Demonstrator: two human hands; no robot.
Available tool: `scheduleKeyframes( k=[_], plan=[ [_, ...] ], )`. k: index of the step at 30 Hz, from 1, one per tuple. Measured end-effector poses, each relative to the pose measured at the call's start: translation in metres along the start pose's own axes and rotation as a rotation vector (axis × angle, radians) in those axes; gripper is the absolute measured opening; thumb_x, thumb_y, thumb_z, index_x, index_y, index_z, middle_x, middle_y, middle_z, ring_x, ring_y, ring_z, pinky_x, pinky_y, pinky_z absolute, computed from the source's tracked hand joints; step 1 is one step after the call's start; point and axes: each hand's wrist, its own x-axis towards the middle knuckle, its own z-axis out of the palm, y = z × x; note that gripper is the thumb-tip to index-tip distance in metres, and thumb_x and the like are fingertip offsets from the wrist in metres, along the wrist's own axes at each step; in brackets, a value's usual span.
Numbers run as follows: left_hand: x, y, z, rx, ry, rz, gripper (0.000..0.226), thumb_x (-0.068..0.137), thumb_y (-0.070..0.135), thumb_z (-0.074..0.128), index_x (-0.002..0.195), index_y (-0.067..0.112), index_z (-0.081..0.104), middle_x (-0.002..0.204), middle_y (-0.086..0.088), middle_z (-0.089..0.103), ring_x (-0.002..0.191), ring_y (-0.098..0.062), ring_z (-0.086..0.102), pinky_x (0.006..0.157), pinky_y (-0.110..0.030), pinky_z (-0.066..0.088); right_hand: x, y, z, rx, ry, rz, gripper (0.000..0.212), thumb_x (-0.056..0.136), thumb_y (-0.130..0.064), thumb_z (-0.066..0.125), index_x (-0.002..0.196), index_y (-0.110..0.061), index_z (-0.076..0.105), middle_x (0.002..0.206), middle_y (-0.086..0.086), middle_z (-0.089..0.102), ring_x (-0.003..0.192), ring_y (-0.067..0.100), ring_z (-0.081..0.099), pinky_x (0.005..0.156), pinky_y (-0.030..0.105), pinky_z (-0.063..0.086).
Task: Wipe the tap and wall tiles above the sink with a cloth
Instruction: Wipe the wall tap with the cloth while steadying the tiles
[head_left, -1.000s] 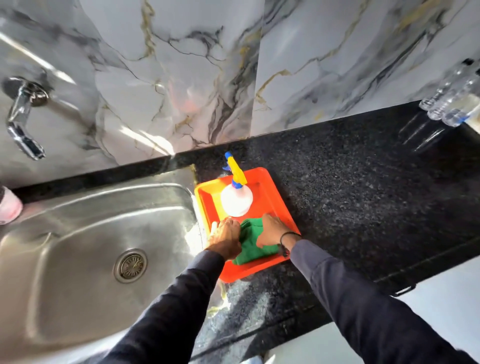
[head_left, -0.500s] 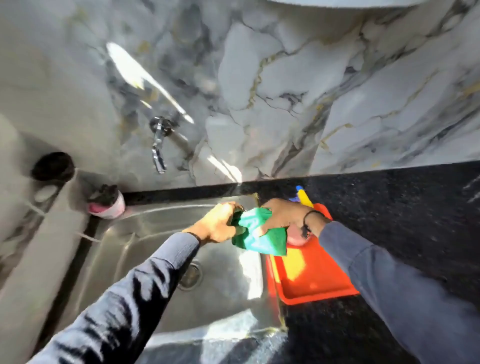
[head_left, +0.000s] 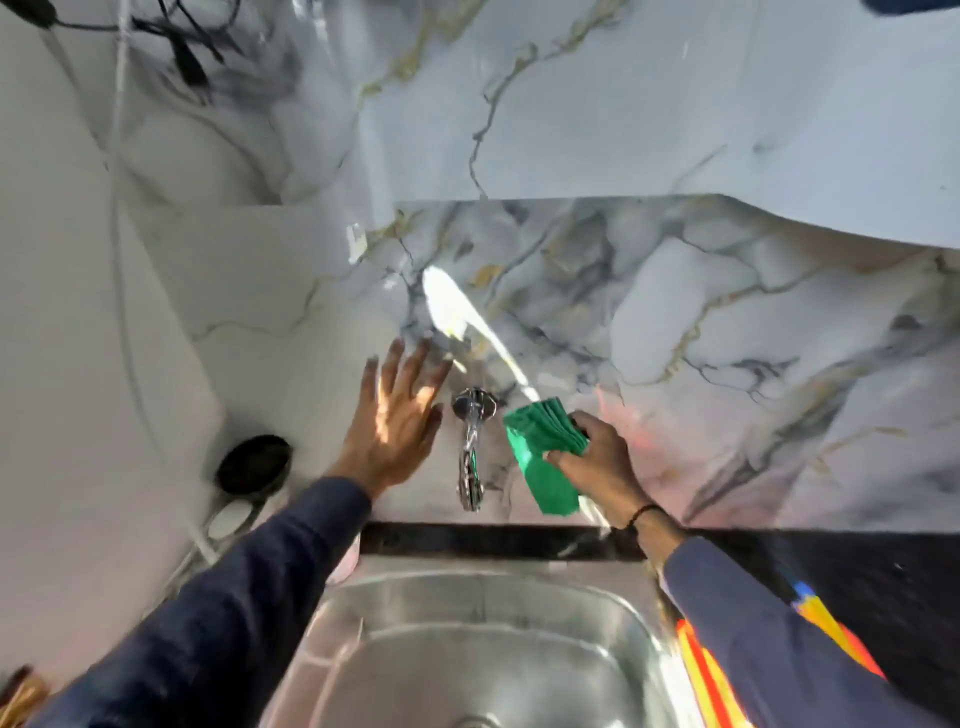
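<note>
a round black dish (head_left: 253, 464) sits at the far left by the wall, and next to it the left hand (head_left: 397, 415) is spread wide with fingers splayed, flat against or just off the white marble-veined wall tiles (head_left: 675, 322), holding nothing. just right of it the shiny chrome tap (head_left: 471, 452) juts from the tiles above the stainless steel sink (head_left: 467, 649). the right hand (head_left: 597, 462) grips a folded green cloth (head_left: 545, 457) just beside the tap, near the tiles, while an orange tray (head_left: 696, 670) peeks out on the black speckled bench (head_left: 883, 571) under the right sleeve.
</note>
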Motion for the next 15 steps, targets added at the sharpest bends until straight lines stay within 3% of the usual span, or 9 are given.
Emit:
scheduleKeyframes(
  k=[2,4,6,8,12,15],
  plan=[
    [0.015,-0.051,-0.025,0.154,0.104,0.077,0.07,0.103,0.036,0.041,0.168,0.027,0.017,0.178,-0.014,0.007,0.164,-0.042,0.004,0.129,-0.068,0.012,0.008,-0.058,0.034,-0.069,0.183,-0.268,0.027,0.072,-0.003,0.078,0.094,-0.018,0.074,0.089,-0.003,0.075,0.084,0.019,0.066,0.063,0.018,0.042],
    [0.032,-0.102,-0.053,0.305,0.228,0.128,0.068,0.105,0.037,0.037,0.169,0.03,0.012,0.179,-0.014,0.004,0.164,-0.039,0.003,0.129,-0.068,0.01,0.013,-0.115,0.069,-0.25,0.301,-0.563,0.035,0.068,-0.006,0.079,0.1,-0.019,0.076,0.101,-0.002,0.075,0.09,0.019,0.064,0.068,0.025,0.049],
    [0.048,-0.141,-0.072,0.43,0.289,0.159,0.068,0.107,0.04,0.035,0.169,0.033,0.007,0.178,-0.011,-0.003,0.164,-0.035,0.001,0.13,-0.067,0.009,0.02,-0.154,0.099,-0.448,0.248,-0.823,0.042,0.066,-0.002,0.082,0.103,-0.021,0.081,0.103,-0.001,0.076,0.091,0.025,0.069,0.069,0.031,0.06],
    [0.065,-0.173,-0.083,0.508,0.299,0.191,0.069,0.107,0.044,0.033,0.168,0.036,0.001,0.178,-0.009,-0.007,0.164,-0.032,-0.005,0.13,-0.065,0.005,0.035,-0.179,0.124,-0.551,0.173,-1.008,0.038,0.068,0.0,0.086,0.101,-0.019,0.085,0.092,0.003,0.076,0.082,0.029,0.073,0.06,0.033,0.062],
    [0.111,-0.221,-0.092,0.58,0.378,0.232,0.065,0.108,0.044,0.026,0.168,0.038,0.003,0.178,-0.01,0.005,0.164,-0.03,-0.016,0.129,-0.062,-0.012,0.091,-0.206,0.147,-0.624,0.215,-1.192,0.033,0.07,-0.001,0.089,0.1,-0.016,0.086,0.092,0.006,0.076,0.079,0.033,0.075,0.05,0.034,0.061],
    [0.156,-0.242,-0.087,0.597,0.478,0.232,0.063,0.108,0.045,0.025,0.168,0.038,0.007,0.179,-0.01,0.008,0.165,-0.029,-0.015,0.128,-0.062,-0.015,0.14,-0.204,0.153,-0.528,0.323,-1.153,0.046,0.063,0.005,0.081,0.105,-0.013,0.083,0.097,0.011,0.076,0.078,0.037,0.074,0.057,0.037,0.064]
  ],
)
